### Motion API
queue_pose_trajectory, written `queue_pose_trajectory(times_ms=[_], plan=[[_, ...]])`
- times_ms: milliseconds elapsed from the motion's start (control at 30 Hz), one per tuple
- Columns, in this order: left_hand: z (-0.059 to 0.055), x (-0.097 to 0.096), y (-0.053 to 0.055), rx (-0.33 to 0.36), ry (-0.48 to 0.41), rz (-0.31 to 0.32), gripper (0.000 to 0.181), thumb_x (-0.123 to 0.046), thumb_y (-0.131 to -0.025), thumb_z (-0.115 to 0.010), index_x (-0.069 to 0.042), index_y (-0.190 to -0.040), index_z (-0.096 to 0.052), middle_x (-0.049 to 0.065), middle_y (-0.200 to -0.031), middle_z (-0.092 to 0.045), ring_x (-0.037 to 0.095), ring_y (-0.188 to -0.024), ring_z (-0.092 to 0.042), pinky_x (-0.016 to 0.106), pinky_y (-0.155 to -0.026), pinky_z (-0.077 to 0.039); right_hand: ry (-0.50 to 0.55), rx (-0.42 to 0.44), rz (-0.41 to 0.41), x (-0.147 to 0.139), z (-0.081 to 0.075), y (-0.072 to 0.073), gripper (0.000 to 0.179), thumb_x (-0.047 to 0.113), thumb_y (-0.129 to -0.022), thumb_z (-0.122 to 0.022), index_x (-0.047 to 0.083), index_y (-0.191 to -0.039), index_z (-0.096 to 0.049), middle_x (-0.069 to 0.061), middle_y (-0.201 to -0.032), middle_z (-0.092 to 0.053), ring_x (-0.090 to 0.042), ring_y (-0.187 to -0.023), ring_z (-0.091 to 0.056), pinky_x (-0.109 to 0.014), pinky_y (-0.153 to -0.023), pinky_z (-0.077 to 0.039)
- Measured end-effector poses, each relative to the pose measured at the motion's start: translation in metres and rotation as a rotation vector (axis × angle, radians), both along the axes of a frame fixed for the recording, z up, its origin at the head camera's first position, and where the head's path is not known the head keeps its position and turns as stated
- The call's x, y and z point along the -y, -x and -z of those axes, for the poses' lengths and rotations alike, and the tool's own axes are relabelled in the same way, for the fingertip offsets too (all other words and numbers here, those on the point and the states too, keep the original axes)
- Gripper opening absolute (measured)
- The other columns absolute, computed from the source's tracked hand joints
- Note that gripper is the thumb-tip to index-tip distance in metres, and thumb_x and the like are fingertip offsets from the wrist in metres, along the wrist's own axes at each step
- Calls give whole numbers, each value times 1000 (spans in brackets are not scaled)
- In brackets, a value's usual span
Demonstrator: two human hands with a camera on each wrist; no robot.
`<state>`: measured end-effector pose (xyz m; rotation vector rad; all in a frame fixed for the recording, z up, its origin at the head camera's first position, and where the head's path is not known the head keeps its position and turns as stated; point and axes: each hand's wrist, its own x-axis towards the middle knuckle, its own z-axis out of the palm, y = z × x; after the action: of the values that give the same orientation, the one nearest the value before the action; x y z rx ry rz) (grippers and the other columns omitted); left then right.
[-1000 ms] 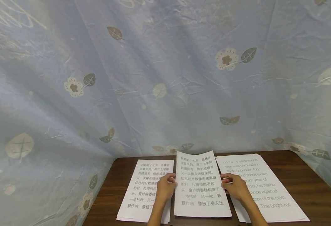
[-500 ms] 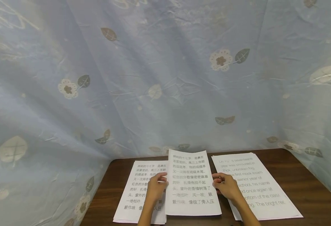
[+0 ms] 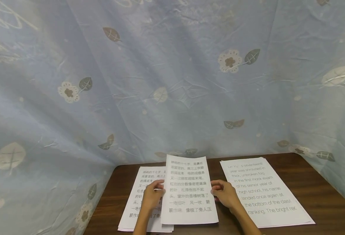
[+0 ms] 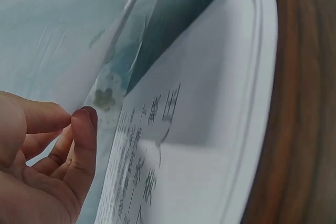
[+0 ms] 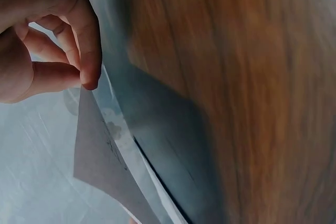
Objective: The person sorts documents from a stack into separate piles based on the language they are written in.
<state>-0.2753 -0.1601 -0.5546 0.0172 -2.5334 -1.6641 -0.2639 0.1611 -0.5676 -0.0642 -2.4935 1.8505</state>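
Observation:
A sheet of paper (image 3: 187, 192) printed with Chinese text is held up in front of me, its upper edge slightly curved. My left hand (image 3: 153, 195) pinches its left edge between thumb and fingers. At the opposite edge, my right hand (image 3: 226, 195) pinches it the same way; the right wrist view shows thumb and fingertip meeting on the paper (image 5: 102, 156). Below and left lies a paper stack (image 3: 131, 209) with the same Chinese text, partly hidden by the held sheet and my left hand. In the left wrist view this stack (image 4: 199, 129) lies under the raised sheet.
Right of my right hand lies another paper stack (image 3: 266, 195) with English text. Everything rests on a dark brown wooden table (image 3: 302, 176). A pale blue curtain (image 3: 190, 81) with leaves and flowers hangs behind the table and along its sides.
Both hands have carried the sheet leftward, from between the two stacks to partly over the left stack. More of the English-text stack shows now. The head view has shifted slightly.

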Motion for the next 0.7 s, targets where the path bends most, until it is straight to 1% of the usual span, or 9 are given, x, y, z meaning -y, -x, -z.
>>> queue_pose_trajectory(times_ms=[200,433,700], plan=[[0,17,-1,-1,8,-10,42,0,-96,-67,-1,-138,-68,15,-110,-70,17,-81,-68,27,-64,-59,24,-4,-5,15,4,4,39,-3,-91,-74,-2,-131,-70,-10,-100,-73,-17,-82,-73,-30,-66,-64],[0,36,-3,15,1,-43,43,2,-94,-68,1,-137,-68,15,-108,-70,18,-80,-68,28,-61,-58,46,-20,-21,35,6,5,39,-3,-89,-75,-2,-128,-72,-11,-100,-74,-17,-82,-74,-29,-65,-64],[-1,59,-7,13,35,-65,42,2,-93,-69,3,-136,-69,16,-108,-70,19,-83,-68,30,-62,-59,77,-41,-80,58,8,6,41,-5,-88,-74,-7,-129,-69,-12,-97,-72,-16,-77,-71,-30,-63,-64]])
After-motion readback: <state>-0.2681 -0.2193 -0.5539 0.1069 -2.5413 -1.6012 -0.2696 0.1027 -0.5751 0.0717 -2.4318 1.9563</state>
